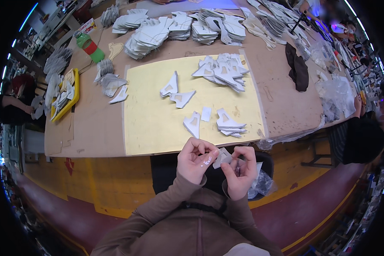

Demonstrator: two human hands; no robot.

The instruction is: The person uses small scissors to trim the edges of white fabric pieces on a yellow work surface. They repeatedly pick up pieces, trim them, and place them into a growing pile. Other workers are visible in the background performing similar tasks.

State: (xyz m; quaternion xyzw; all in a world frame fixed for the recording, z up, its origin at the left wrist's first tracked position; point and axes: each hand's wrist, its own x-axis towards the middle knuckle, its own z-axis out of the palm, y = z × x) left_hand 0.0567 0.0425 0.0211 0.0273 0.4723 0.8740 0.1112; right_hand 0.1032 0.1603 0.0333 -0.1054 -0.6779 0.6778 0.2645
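Both of my hands are raised just off the near edge of the table, over my lap. My left hand [195,161] pinches a small pale patch [222,158] between thumb and fingertips. Beside it, my right hand [242,172] has its fingers curled and its thumb at the patch's right side; what lies between them is too small to make out. Ahead on the yellow sheet [149,128] are a small white rectangle [206,114], a single white cut piece with a window [192,124] and a short stack of similar pieces [230,123].
Two more cut pieces [176,91] and a larger pile [222,71] lie farther back on the sheet. Stacks of white parts [149,38] line the far side. A green bottle [89,47], a yellow tray [76,91] and a dark cloth [296,68] flank the sheet. Co-workers sit at both sides.
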